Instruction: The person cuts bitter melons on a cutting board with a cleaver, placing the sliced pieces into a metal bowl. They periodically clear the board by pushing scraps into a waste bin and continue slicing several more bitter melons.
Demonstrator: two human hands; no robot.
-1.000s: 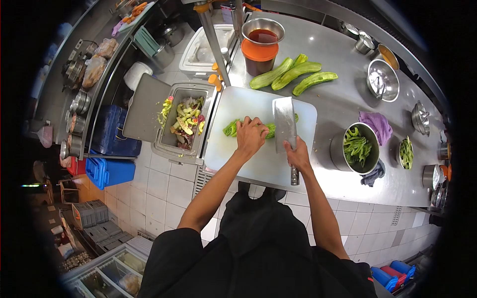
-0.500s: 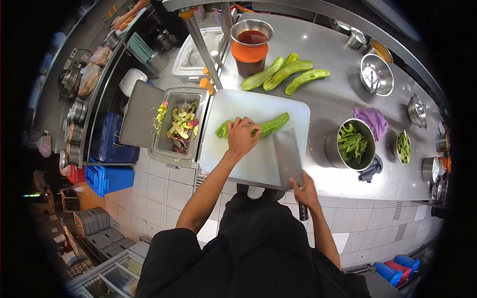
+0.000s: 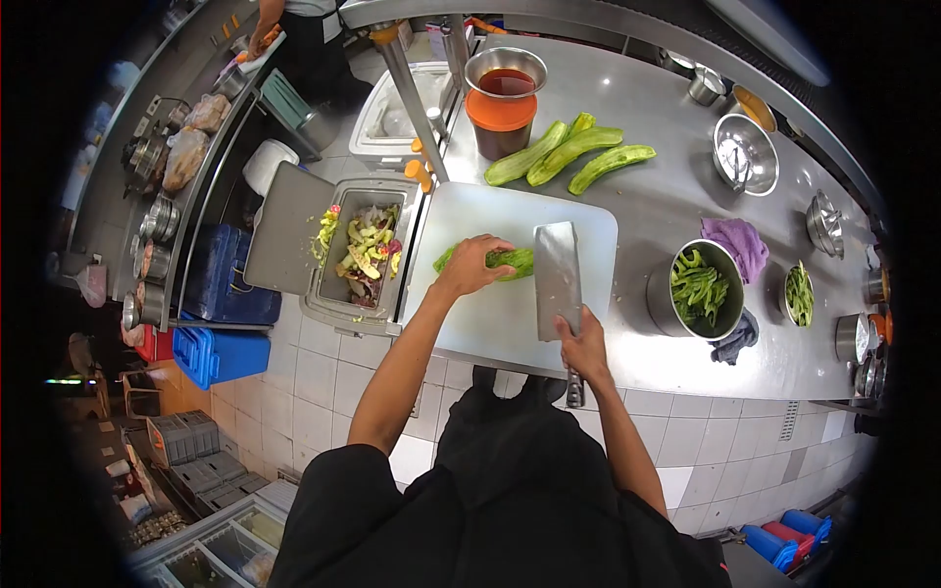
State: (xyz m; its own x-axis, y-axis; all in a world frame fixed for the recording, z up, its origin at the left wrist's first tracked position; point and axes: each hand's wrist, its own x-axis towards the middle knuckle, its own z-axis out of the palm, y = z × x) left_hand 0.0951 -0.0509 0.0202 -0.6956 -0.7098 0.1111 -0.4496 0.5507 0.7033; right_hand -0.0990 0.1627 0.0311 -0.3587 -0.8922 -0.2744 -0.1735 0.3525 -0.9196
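A long peeled green gourd (image 3: 516,262) lies across the white cutting board (image 3: 470,328). My left hand (image 3: 472,267) is closed over its middle, fingers curled down on it. In my right hand (image 3: 585,353) is a broad-bladed cleaver (image 3: 558,279), gripped by its handle. The blade's flat side faces up toward me and covers the gourd's right end in this view. Behind the board, several more peeled gourds (image 3: 580,152) lie on the steel table (image 3: 647,211).
Left of the board, an open bin (image 3: 404,220) holds peelings. A metal pot (image 3: 663,306) of cut green strips stands to the right, beside a purple cloth (image 3: 741,250). An orange-banded container (image 3: 502,113) and a steel bowl (image 3: 771,162) stand farther back. Another person's hand (image 3: 263,41) shows at upper left.
The cleaver has moved left and its blade now overlaps the gourd's right end, which was visible before. My left hand stays on the gourd. The whole view has shifted slightly.
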